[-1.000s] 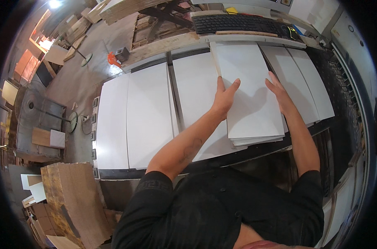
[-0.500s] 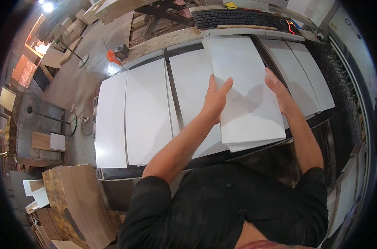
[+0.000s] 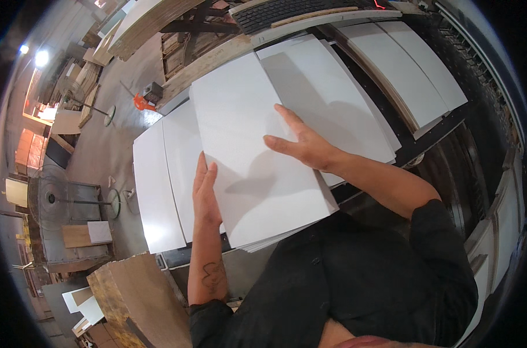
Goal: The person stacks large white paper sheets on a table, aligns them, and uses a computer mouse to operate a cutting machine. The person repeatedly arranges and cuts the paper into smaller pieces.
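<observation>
Between my two hands is a short stack of white rectangular panels [image 3: 240, 133], tilted a little and overlapping the stacks on the table. My left hand [image 3: 206, 194] presses along its left long edge, fingers pointing away from me. On the other side my right hand [image 3: 304, 142] clasps the right edge, with thumb and fingertips on the top face and the rest wrapped at the side. The near ends of the panels are slightly uneven. To the right lies another white panel stack [image 3: 339, 107], and at the left are white panels [image 3: 156, 185] laid side by side.
A keyboard [image 3: 295, 14] rests on a wooden ledge beyond the table. Narrower white panels [image 3: 391, 64] lie at the far right beside dark machinery [image 3: 478, 116]. Brown boards [image 3: 130, 296] stand at the lower left. A pedestal fan [image 3: 52, 198] and an orange object [image 3: 143, 102] are on the floor side.
The held white panels have moved left with both my hands, from above the middle stack to over the left-hand panels. More of the middle stack now shows. My view has also shifted.
</observation>
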A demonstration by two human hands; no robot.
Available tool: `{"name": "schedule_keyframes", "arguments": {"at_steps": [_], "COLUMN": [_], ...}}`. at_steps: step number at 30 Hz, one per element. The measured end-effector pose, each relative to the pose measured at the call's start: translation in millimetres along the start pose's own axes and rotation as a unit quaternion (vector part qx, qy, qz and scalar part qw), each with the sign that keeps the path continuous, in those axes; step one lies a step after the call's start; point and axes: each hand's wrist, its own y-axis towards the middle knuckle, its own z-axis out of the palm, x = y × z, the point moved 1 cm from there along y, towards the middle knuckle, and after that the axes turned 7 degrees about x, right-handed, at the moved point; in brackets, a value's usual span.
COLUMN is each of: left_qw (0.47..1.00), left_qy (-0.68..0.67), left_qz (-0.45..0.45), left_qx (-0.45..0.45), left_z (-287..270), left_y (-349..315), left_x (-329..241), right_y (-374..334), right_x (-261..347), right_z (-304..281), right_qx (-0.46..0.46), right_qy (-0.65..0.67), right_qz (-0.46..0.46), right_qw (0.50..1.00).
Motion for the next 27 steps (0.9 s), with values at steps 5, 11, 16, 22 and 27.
{"name": "schedule_keyframes", "arguments": {"at_steps": [5,11,16,22,27], "left_qw": [0.972,0.957,0.969,0.979,0.848], "left_qy": [0.215,0.282,0.237,0.191,0.486], "left_qz": [-0.048,-0.059,-0.035,-0.011,0.098], "left_qx": [-0.080,-0.043,-0.064,-0.068,-0.189], "left_z": [-37,-52,-31,-40,-150], "left_y": [3,27,41,45,35], "left_x": [-11,10,25,21,-34], "right_y": [25,15,-16,-14,-18], "right_x": [-12,-58,-82,-107,-115], "right_z": [-5,-128,-206,-210,-223], "right_qx": [0.007,-0.204,-0.159,-0.102,-0.129], "right_qy": [-0.130,-0.292,-0.205,-0.138,-0.061], "right_qz": [-0.014,-0.007,0.221,0.229,0.232], "right_qw": [0.991,0.935,0.940,0.958,0.962]}}
